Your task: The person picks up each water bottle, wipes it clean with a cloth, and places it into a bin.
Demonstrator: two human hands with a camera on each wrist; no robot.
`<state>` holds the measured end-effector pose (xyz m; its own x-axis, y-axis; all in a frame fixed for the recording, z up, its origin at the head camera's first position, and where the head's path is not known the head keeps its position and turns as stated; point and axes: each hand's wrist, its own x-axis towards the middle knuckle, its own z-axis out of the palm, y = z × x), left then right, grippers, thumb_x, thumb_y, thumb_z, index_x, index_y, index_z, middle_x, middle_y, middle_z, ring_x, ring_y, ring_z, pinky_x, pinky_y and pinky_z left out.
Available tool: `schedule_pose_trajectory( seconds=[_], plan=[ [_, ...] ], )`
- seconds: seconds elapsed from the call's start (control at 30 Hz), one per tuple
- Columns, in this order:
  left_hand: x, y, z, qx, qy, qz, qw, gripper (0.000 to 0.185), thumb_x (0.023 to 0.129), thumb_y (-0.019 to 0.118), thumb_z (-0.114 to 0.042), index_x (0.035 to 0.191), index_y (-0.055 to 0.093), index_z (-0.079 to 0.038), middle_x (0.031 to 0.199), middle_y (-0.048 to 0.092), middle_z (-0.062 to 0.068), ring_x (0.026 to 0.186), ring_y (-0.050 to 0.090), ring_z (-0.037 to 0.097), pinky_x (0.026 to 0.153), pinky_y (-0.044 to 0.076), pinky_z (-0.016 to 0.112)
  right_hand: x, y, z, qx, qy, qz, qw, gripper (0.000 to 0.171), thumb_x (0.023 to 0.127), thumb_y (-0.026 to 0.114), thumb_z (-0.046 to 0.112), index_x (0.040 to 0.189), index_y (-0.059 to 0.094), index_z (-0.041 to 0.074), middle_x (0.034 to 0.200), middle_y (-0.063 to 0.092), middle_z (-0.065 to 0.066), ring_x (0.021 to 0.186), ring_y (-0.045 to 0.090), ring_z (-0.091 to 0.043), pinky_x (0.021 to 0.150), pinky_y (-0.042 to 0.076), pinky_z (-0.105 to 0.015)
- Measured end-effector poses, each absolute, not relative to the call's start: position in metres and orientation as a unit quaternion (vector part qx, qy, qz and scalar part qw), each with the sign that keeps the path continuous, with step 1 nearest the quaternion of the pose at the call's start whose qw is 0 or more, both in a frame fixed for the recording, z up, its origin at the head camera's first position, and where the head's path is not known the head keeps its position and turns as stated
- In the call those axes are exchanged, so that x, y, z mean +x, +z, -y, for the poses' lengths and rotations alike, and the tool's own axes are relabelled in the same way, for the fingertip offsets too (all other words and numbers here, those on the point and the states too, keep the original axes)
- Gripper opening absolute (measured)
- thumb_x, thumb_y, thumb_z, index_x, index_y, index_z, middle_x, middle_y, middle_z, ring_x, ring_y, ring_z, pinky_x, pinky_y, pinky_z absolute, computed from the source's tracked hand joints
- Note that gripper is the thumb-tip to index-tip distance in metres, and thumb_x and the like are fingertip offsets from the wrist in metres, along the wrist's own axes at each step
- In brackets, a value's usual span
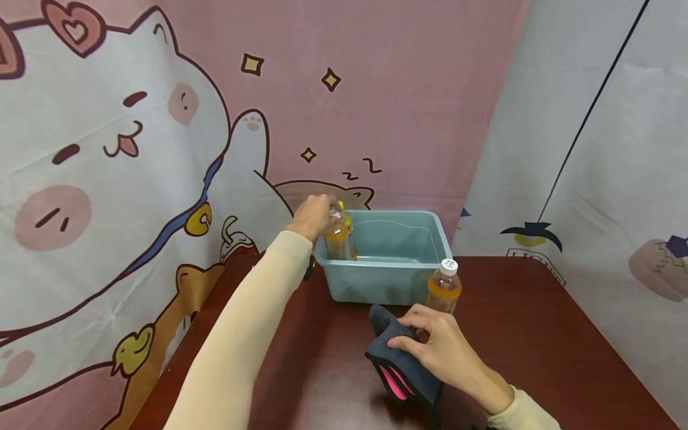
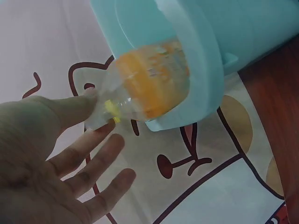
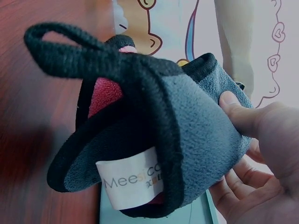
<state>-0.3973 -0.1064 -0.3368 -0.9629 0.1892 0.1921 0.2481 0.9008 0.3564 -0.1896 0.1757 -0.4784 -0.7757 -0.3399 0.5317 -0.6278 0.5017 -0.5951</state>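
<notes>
Thumb and forefinger of my left hand (image 1: 313, 217) pinch the top of a clear plastic bottle (image 1: 337, 236) with an orange band. The bottle stands inside the left end of a light blue plastic bin (image 1: 384, 282); its top is partly covered by the fingers. In the left wrist view the other fingers of the left hand (image 2: 70, 154) are spread beside the bottle (image 2: 149, 79). My right hand (image 1: 443, 343) grips a folded dark grey cloth (image 1: 403, 352) with black edging and pink inside. A white label (image 3: 133, 179) and a black hanging loop (image 3: 65, 51) show on it.
Another bottle (image 1: 444, 289), with a white cap and orange band, stands outside the bin's front right corner, partly behind the right hand. A yellow cap (image 1: 341, 205) shows behind the left fingers. All stands on a dark red-brown table (image 1: 516, 334) before a printed cloth backdrop (image 1: 398, 107).
</notes>
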Motion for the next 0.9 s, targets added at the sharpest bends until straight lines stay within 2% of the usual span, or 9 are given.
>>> schedule_pose_trajectory(
  seconds=[0.17, 0.4, 0.7, 0.9],
  plan=[
    [-0.401, -0.339, 0.105, -0.109, -0.176, 0.977, 0.053, 0.035, 0.108, 0.086, -0.017, 0.143, 0.081, -0.012, 0.148, 0.079, 0.015, 0.134, 0.077, 0.034, 0.115, 0.065, 0.052, -0.189, -0.48, -0.177, 0.289, 0.41, 0.846, 0.179, 0.023, 0.09, 0.102, 0.026, 0.107, 0.088, 0.035, 0.093, 0.069, 0.023, 0.072, 0.053, 0.001, 0.062, 0.048, -0.019],
    [-0.396, -0.337, 0.104, -0.107, -0.186, 0.976, 0.042, 0.035, 0.114, 0.079, -0.021, 0.148, 0.079, -0.015, 0.154, 0.076, 0.016, 0.136, 0.076, 0.035, 0.114, 0.066, 0.053, -0.189, -0.481, -0.179, 0.293, 0.408, 0.845, 0.182, 0.023, 0.091, 0.101, 0.024, 0.107, 0.088, 0.035, 0.095, 0.07, 0.023, 0.073, 0.052, 0.003, 0.062, 0.049, -0.019],
    [-0.387, -0.334, 0.1, -0.124, -0.183, 0.974, 0.055, 0.041, 0.114, 0.079, -0.025, 0.154, 0.074, -0.015, 0.149, 0.077, 0.014, 0.132, 0.076, 0.033, 0.113, 0.065, 0.054, -0.189, -0.482, -0.184, 0.295, 0.408, 0.844, 0.185, 0.023, 0.091, 0.101, 0.024, 0.106, 0.088, 0.034, 0.095, 0.07, 0.023, 0.073, 0.053, 0.003, 0.062, 0.049, -0.02],
    [-0.374, -0.33, 0.093, -0.158, -0.17, 0.968, 0.09, 0.041, 0.116, 0.077, -0.028, 0.155, 0.073, -0.017, 0.161, 0.071, 0.015, 0.144, 0.072, 0.038, 0.113, 0.065, 0.058, -0.187, -0.482, -0.188, 0.295, 0.409, 0.844, 0.181, 0.023, 0.091, 0.101, 0.023, 0.107, 0.088, 0.034, 0.095, 0.07, 0.022, 0.076, 0.055, 0.004, 0.063, 0.051, -0.02]
  ],
)
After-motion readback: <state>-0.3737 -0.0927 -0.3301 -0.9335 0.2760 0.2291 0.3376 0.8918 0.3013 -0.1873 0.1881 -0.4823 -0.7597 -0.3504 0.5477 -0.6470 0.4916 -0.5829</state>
